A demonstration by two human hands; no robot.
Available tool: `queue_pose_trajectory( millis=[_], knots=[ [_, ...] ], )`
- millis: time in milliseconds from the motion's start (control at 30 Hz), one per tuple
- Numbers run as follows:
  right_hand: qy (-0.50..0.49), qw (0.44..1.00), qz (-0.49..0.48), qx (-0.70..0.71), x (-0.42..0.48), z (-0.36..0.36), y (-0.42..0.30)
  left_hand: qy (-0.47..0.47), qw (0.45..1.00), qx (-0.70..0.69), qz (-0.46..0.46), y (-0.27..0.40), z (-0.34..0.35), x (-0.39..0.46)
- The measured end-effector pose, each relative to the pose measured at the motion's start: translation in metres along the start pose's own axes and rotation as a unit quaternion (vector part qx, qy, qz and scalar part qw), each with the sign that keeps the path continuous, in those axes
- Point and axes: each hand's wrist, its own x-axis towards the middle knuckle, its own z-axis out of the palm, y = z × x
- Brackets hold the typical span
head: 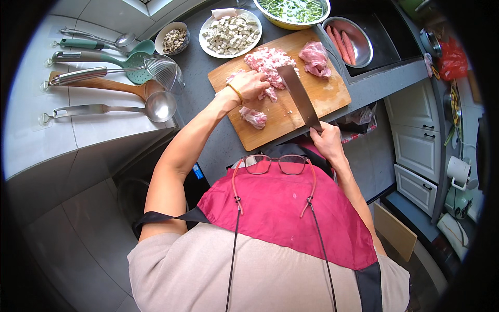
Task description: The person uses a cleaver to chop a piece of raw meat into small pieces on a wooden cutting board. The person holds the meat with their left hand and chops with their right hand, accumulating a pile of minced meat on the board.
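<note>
My right hand (326, 141) grips the handle of a cleaver (297, 93), whose broad blade points away from me over a wooden cutting board (273, 132). The blade's far end lies beside a heap of diced raw meat (269, 62). My left hand (251, 86) is at the heap's left lower side, fingers bent down on bits of meat; whether it pinches any is hidden. A small chunk of raw meat (253, 117) lies nearer me on the board. A larger raw meat piece (315, 58) rests at the board's far right.
Behind the board stand a bowl of chopped brown pieces (174, 40), a plate of pale cubes (230, 33) and a basin of cut greens in water (294, 11). A steel bowl (360, 39) with reddish lengths stands right. Ladles and a wire strainer (161, 70) hang on the left wall.
</note>
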Motion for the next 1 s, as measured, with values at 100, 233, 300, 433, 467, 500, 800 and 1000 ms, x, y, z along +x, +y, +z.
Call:
queue_pose_trajectory(
  millis=[100, 233, 300, 433, 467, 500, 800, 1000],
  knots=[
    [0.01, 1.0, -0.004, 0.009, -0.001, 0.003, 0.003, 0.063, 0.994, -0.084, -0.006, -0.001, -0.002, -0.005],
    [0.003, 1.0, -0.004, 0.017, 0.0, 0.004, 0.0, 0.081, 0.944, -0.302, -0.103, -0.008, -0.004, -0.023],
    [-0.007, 1.0, 0.0, 0.017, 0.002, 0.004, -0.002, 0.052, 0.856, -0.481, -0.181, -0.022, 0.004, -0.029],
    [-0.011, 1.0, 0.0, 0.013, 0.006, 0.004, -0.005, 0.061, 0.781, -0.558, -0.274, -0.008, -0.051, -0.027],
    [-0.009, 1.0, -0.005, 0.012, 0.007, 0.004, -0.005, 0.118, 0.788, -0.554, -0.241, -0.011, -0.051, -0.028],
    [-0.007, 1.0, -0.008, 0.017, 0.007, 0.005, -0.006, 0.139, 0.766, -0.572, -0.259, -0.01, -0.057, -0.028],
    [0.0, 0.999, -0.006, 0.033, 0.007, 0.01, 0.0, 0.166, 0.735, -0.474, -0.456, -0.044, 0.012, -0.063],
    [-0.016, 0.999, 0.004, 0.031, 0.011, 0.01, -0.002, 0.157, 0.808, -0.395, -0.408, -0.053, 0.011, -0.053]
  ],
)
